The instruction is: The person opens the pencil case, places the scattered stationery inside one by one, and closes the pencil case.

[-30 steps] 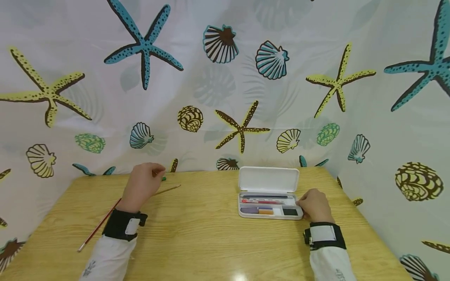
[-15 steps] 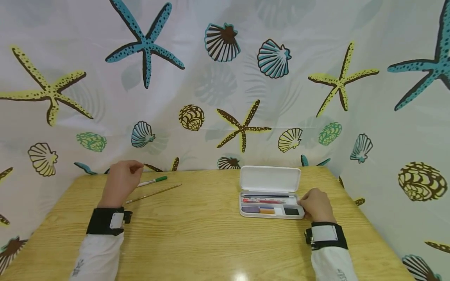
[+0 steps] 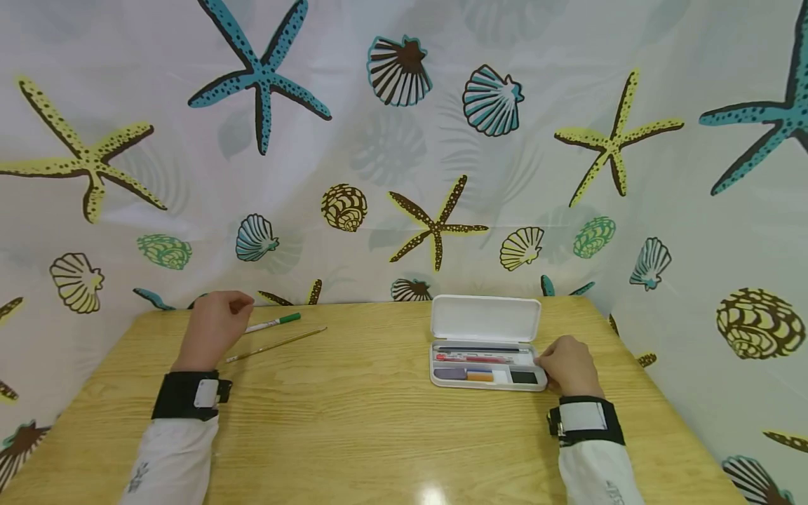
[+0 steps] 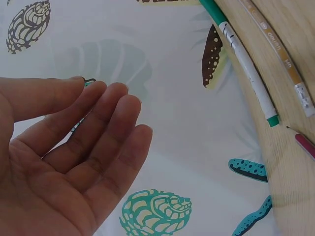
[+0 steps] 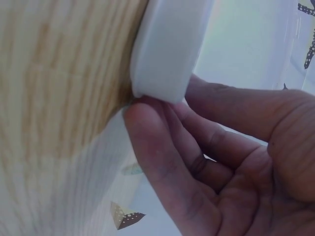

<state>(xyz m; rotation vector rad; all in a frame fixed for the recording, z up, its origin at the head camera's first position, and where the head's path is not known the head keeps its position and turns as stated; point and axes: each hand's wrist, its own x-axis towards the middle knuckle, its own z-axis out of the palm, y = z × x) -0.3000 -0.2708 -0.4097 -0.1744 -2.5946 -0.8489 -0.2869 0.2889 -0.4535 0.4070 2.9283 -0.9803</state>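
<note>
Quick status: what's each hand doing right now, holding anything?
Left hand: open, fingers relaxed, holding nothing, near the green-capped pen.
Right hand: fingers curled against the corner of the white case, steadying it.

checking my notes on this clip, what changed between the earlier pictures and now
The left hand drew back leftward off the green-capped pen, which now lies uncovered beside the thin brush; its fingers hang relaxed and hold nothing. The long red brush seen earlier is out of sight. The right hand kept touching the open white case.
</note>
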